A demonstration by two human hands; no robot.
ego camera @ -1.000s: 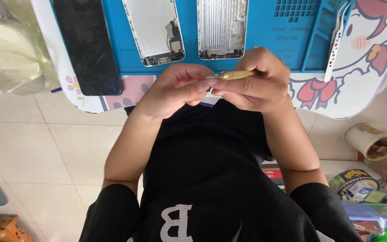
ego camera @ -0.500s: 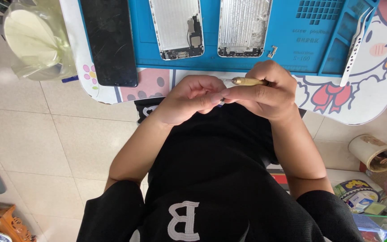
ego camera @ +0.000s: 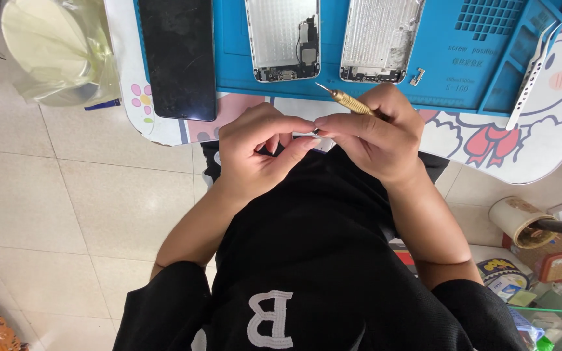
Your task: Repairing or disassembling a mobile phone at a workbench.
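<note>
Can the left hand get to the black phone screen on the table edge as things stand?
Probably yes. The black screen lies flat and uncovered just beyond the left hand, nothing between them. But that hand's fingertips meet the right hand, which holds a gold screwdriver, so it would have to let go first.

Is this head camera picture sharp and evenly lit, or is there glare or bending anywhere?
Head view: soft, even light with faint shadows; the left hand, right hand and gold screwdriver look sharp, with no motion blur. Pale sheen on the floor tiles and the clear plastic bag. The wide lens bends the white table's edge and stretches the corners.
</note>
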